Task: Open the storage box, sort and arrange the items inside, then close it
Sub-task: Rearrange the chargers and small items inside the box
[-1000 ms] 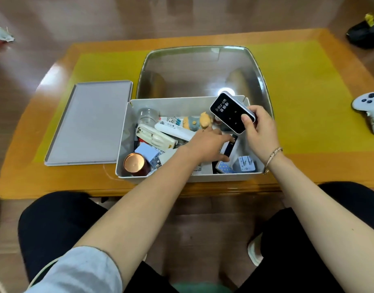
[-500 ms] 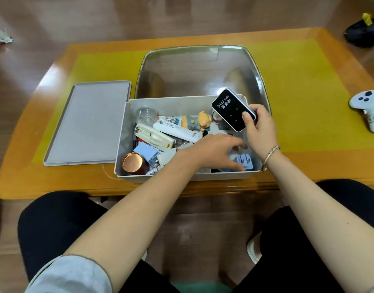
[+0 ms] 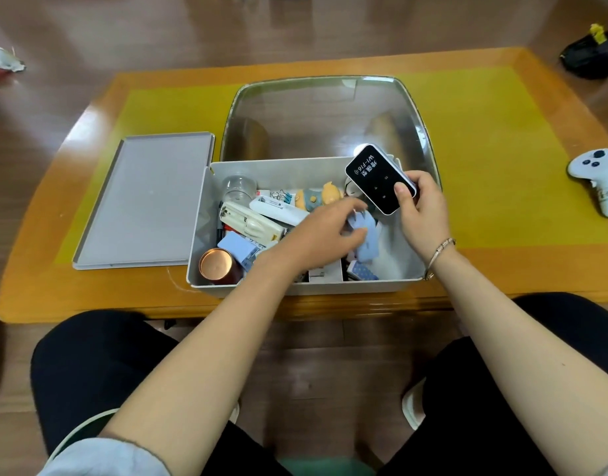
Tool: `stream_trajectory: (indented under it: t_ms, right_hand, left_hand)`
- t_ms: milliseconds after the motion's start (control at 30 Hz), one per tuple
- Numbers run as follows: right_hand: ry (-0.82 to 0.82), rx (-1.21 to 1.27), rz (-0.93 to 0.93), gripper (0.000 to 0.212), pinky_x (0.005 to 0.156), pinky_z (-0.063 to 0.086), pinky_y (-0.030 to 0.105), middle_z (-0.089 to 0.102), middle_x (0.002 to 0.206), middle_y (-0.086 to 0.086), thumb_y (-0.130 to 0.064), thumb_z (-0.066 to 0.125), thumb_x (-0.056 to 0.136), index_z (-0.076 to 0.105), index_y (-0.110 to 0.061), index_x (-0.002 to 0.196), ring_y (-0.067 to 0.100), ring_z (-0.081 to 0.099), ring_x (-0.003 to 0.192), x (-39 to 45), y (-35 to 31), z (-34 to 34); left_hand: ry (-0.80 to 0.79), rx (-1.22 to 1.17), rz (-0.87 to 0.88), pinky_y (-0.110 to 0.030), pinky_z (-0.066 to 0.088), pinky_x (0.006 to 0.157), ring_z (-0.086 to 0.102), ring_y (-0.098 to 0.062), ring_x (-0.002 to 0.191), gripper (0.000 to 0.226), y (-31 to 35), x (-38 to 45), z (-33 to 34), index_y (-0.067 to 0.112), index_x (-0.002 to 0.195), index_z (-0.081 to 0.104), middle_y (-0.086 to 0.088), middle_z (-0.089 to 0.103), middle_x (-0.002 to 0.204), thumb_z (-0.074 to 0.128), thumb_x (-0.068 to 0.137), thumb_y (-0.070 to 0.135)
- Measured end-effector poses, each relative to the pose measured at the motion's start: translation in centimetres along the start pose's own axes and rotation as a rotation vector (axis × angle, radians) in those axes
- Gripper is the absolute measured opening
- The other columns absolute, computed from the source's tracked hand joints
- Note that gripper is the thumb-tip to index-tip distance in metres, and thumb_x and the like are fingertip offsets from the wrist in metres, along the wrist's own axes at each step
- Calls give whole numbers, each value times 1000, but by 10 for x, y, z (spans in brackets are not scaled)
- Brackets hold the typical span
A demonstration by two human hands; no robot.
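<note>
Fingers of the right hand [image 3: 421, 209] are curling round a glossy black pocket router [image 3: 380, 178] with a white edge, the thumb pressing on its face, holding it tilted above the far right corner of the storage box [image 3: 381, 286]. Fingers of the left hand [image 3: 325, 235] are pinching a pale blue, soft-looking packet [image 3: 366, 240] just above the clutter; its outline is blurring. That box, a pale grey plastic rectangle with rounded corners, is sitting open at the near edge of the bench [image 3: 522, 269], whose top is showing orange wood around a yellow centre. Inside the box are lying a copper-coloured round tin [image 3: 216, 265] in the near left corner, a clear round jar [image 3: 239, 187] at the far left, a cream stapler [image 3: 251, 223], a long white remote [image 3: 278, 209], a small doll [image 3: 318, 197] with orange hair and a patterned blue card box [image 3: 361, 272]. Its flat grey lid [image 3: 144, 201] is lying upturned on the bench, touching the box's left wall. Behind the box a large clear tub [image 3: 330, 121] with rounded corners is standing. A white game controller [image 3: 599, 178] is resting well apart at the right.
</note>
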State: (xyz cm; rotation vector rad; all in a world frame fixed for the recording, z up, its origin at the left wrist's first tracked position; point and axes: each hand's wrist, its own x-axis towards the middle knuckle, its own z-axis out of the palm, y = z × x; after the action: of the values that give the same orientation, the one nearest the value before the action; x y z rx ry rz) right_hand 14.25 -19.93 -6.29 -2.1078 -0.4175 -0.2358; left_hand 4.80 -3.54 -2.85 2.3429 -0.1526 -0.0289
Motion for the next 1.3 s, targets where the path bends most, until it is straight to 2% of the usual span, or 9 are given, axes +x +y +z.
stream_trajectory:
  t_ms: [100,200,333,433,533,667,867,1133,1300]
  right_hand:
    - [-4,8,-6,18,74,37,23,62,99,6,-15,49,93,57,-4,105,14,53,87,1,-2,0]
    - [-13,4,-1,17,72,36,21,60,98,1,-15,49,94,57,-6,106,13,53,87,0,-2,-1]
    - [-7,15,9,17,73,37,23,58,97,-1,-16,49,94,57,-7,107,13,53,87,0,-3,-1]
    - [0,22,14,17,73,38,23,57,96,-1,-16,49,94,57,-7,106,14,53,86,0,-3,-1]
    - [9,17,16,17,73,38,23,57,96,-2,-16,49,94,57,-7,106,14,53,86,0,-4,-1]
    - [23,13,25,18,74,39,24,59,99,1,-17,49,94,56,-7,106,15,53,88,-1,-4,-1]
    - [37,2,22,19,75,38,24,62,102,8,-16,49,94,56,-5,107,15,52,89,-1,-4,-2]
    - [21,-15,21,20,76,39,24,61,104,9,-16,48,95,56,-4,108,15,53,92,0,-5,-1]
    - [12,-33,31,21,76,39,23,61,105,9,-18,47,95,55,-4,108,16,54,93,0,-5,-1]
  left_hand:
    - [142,-51,-119,-14,37,61,51,-5,74,28,-15,-10,-27,22,124,47,10,52,85,44,97,22]
    - [252,56,-223,-28,36,59,51,-17,76,21,-35,-23,-48,21,115,49,1,55,82,37,99,25]
    - [332,235,-321,-35,40,67,57,-30,84,27,-56,-38,-66,20,107,54,-8,62,87,33,101,37]
    - [275,435,-431,-38,46,70,58,-33,91,35,-67,-43,-75,24,107,58,-12,67,94,39,97,52]
    - [228,536,-508,-42,45,87,51,-34,108,41,-73,-42,-79,23,115,62,-15,59,114,46,93,54]
    - [267,536,-363,-43,34,96,39,-31,120,41,-57,-29,-63,22,126,56,-10,49,128,57,90,41]
    - [65,483,-58,-41,35,97,46,-26,116,35,-12,9,6,20,122,55,-4,57,123,55,91,38]
    - [-17,652,-300,-47,30,97,41,-29,124,71,-1,43,56,17,118,49,-5,64,117,60,73,70]
    - [-20,649,-309,-41,31,88,48,-28,114,62,-2,44,55,18,112,44,-4,64,107,66,69,56]
